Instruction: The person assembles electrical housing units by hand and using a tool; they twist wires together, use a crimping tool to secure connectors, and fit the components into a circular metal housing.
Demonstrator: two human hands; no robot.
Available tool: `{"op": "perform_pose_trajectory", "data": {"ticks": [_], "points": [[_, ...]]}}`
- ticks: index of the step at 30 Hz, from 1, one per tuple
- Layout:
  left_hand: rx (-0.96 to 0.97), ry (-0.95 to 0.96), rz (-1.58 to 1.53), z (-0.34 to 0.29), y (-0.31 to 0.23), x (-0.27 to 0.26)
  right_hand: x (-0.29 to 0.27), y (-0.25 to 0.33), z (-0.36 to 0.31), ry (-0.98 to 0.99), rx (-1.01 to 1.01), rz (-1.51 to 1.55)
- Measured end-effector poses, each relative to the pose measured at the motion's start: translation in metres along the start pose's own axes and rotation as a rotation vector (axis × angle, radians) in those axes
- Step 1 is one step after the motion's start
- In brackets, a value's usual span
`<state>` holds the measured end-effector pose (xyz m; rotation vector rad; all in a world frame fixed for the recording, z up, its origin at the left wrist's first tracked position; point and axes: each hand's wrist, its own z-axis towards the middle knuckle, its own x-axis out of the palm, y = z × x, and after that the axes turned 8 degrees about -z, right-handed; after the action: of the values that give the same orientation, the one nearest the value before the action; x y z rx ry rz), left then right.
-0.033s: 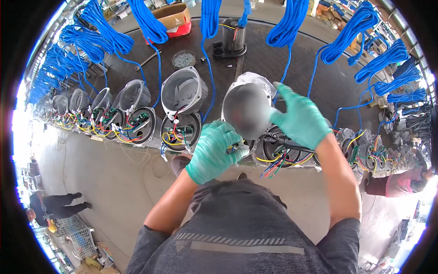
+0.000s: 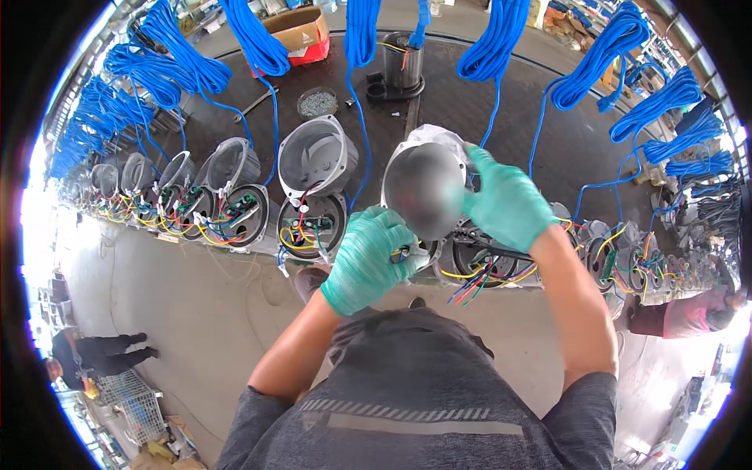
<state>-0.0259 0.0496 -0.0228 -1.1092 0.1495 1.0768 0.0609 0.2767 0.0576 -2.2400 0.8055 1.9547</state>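
A round grey metal housing [image 2: 424,189] stands with its open mouth toward me, its inside blurred. My left hand [image 2: 371,252], in a green glove, is at its lower left rim. The fingers are pinched together around something small, mostly hidden, with a bit of yellow wire beside them. My right hand [image 2: 509,202], gloved the same way and slightly blurred, is at the housing's right side, thumb and forefinger apart. Below that hand lies a round dark cover [image 2: 478,252] with loose coloured wires. Clear plastic film [image 2: 440,136] sits behind the housing.
More grey housings [image 2: 319,157] and wired covers [image 2: 312,225] line the bench edge on both sides. Coiled blue cables [image 2: 493,47] rise behind them. Farther back are a dish of small metal parts [image 2: 317,103], a dark pump body [image 2: 403,69] and a cardboard box [image 2: 296,30]. Other people stand far left and right.
My right hand has shifted slightly left, closer to the housing's right rim. The left hand stays at the lower left rim.
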Motion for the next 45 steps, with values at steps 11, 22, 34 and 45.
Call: {"op": "perform_pose_trajectory", "data": {"ticks": [11, 22, 34, 45], "points": [[0.02, -0.18, 0.231, -0.012, 0.019, -0.004, 0.068, -0.015, 0.057, -0.258, -0.366, 0.495], [-0.135, -0.028, 0.163, 0.015, 0.016, -0.005, 0.071, -0.034, 0.062, 0.034, -0.291, 0.573], [-0.116, -0.158, -0.068, 0.028, 0.033, -0.009, 0.055, -0.018, 0.055, -0.202, -0.279, 0.435], [-0.406, -0.289, -0.169, 0.051, 0.026, -0.014, 0.086, -0.002, 0.007, -0.492, -0.143, 0.562]]}}
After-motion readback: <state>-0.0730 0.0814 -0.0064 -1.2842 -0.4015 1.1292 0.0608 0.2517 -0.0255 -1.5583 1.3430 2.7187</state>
